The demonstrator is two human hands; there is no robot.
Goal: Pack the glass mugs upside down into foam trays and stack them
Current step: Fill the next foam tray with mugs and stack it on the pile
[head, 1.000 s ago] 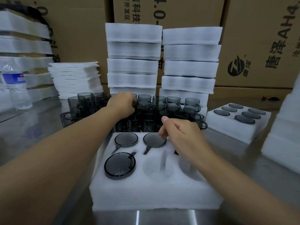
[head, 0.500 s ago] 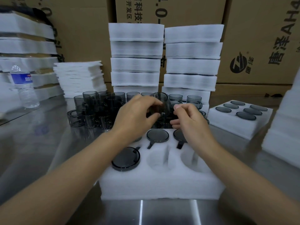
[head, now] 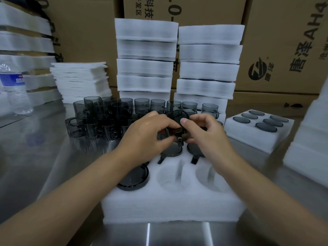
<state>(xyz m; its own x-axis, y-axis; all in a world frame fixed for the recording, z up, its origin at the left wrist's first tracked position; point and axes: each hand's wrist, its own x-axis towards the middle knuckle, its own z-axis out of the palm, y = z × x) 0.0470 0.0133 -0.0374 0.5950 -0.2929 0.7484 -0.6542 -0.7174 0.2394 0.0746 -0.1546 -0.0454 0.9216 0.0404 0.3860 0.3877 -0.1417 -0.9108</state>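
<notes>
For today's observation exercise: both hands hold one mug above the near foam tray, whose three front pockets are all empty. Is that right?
Not quite. The head view shows the left hand and right hand holding one mug above the near foam tray, but only two front pockets are empty: the front-left one holds an upside-down mug.

You had smoky, glossy glass mugs, a matt, fibrous white foam tray, and a shiny steel table.
</notes>
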